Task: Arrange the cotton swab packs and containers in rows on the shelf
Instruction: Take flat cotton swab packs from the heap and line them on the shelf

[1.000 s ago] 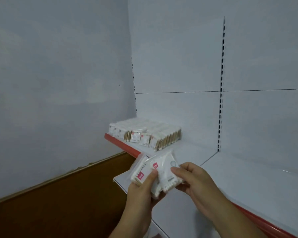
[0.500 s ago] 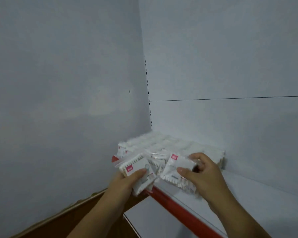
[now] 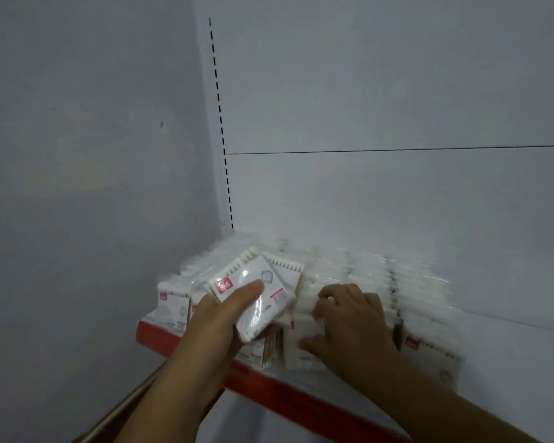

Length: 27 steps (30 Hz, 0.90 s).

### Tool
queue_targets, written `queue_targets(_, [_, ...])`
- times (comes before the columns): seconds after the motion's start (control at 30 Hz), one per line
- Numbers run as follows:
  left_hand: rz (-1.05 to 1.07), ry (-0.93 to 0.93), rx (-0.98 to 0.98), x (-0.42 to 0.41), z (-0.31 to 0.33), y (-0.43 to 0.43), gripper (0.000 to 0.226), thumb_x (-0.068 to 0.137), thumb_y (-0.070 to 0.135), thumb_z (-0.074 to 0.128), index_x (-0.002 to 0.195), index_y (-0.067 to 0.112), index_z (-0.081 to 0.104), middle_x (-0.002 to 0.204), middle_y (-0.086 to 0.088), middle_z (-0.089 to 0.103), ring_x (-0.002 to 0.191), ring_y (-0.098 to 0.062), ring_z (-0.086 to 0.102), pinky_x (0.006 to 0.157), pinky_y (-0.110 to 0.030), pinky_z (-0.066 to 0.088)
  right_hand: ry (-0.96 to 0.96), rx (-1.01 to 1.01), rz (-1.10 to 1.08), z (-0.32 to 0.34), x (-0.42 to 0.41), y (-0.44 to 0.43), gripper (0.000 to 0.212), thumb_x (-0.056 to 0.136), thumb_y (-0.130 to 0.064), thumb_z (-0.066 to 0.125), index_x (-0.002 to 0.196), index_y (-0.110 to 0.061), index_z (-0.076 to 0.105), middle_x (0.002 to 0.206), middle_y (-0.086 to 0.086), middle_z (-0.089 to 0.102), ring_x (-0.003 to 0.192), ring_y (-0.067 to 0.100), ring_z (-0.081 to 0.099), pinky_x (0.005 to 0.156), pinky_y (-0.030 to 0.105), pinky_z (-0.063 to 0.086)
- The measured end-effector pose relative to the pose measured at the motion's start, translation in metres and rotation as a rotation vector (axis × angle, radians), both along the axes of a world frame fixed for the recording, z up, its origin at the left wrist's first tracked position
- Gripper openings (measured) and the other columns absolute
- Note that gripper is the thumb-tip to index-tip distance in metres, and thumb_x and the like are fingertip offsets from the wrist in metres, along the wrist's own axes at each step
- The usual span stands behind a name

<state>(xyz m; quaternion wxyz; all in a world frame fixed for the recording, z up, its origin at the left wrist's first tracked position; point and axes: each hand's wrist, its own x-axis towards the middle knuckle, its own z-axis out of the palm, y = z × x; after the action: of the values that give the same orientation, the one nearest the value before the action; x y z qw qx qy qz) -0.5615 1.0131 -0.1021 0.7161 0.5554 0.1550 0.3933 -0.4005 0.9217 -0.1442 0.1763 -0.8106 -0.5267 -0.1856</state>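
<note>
My left hand (image 3: 219, 318) grips a small stack of clear cotton swab packs (image 3: 256, 295) with red labels, thumb across the top one, held just above the shelf's front left. My right hand (image 3: 349, 321) pinches another white swab pack (image 3: 304, 318) and sets it down among the standing packs. Rows of swab packs (image 3: 381, 276) stand upright across the white shelf, filling its left corner up to the back panel. A front pack (image 3: 429, 353) on the right shows its red label. The view is motion-blurred.
The shelf has a red front edge (image 3: 269, 385). A slotted upright (image 3: 221, 139) runs up the corner where the grey side wall meets the back panel. Bare white shelf (image 3: 509, 362) lies to the right of the packs. A brown panel (image 3: 115, 414) sits below left.
The view has closed in on the stocked corner. Both hands moved forward to the rows, and my right hand brought its pack down into the standing packs.
</note>
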Motion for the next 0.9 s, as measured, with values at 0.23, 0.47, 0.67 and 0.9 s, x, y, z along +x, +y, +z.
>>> queue_targets(0.23, [-0.294,-0.094,-0.194,0.025,-0.004,0.015,0.032,0.053,0.021,0.069,0.081,0.01,0.078,0.089,-0.017,0.074,0.073,-0.028,0.073,0.049,-0.035,0.057,-0.074,0.078,-0.16,-0.012,-0.011,0.005,0.064,0.075,-0.076,0.051,0.121,-0.032,0.061,0.119,-0.01,0.057,0.109,0.015,0.048,0.085,0.036,0.036])
queue_targets(0.47, [-0.404,-0.123,-0.205,0.03,-0.003,0.015,0.023,0.062,0.018,0.06,0.073,0.017,0.079,0.083,-0.014,0.075,0.067,-0.026,0.073,0.045,-0.036,0.056,0.017,0.162,-0.048,0.017,-0.009,-0.038,0.056,0.08,-0.042,0.072,0.132,-0.034,0.051,0.152,-0.009,0.03,0.145,0.018,0.012,0.114,0.042,0.018])
queue_targets(0.67, [-0.507,-0.039,-0.063,0.043,-0.008,-0.001,0.029,0.052,0.014,0.081,0.08,0.022,0.08,0.09,-0.013,0.075,0.081,-0.028,0.073,0.058,-0.037,0.059,0.745,0.462,0.059,0.063,-0.013,-0.063,0.032,0.076,-0.064,0.059,0.104,-0.048,0.057,0.101,-0.017,0.067,0.087,0.003,0.066,0.07,0.026,0.058])
queue_targets(0.9, [-0.299,-0.087,0.005,0.033,-0.009,0.019,0.025,0.052,0.021,0.079,0.076,0.026,0.079,0.088,-0.006,0.076,0.081,-0.021,0.074,0.058,-0.026,0.057,0.58,0.416,-0.077,0.057,0.011,-0.076,0.027,0.074,-0.028,0.08,0.088,-0.036,0.059,0.086,-0.013,0.066,0.069,-0.003,0.064,0.052,0.012,0.048])
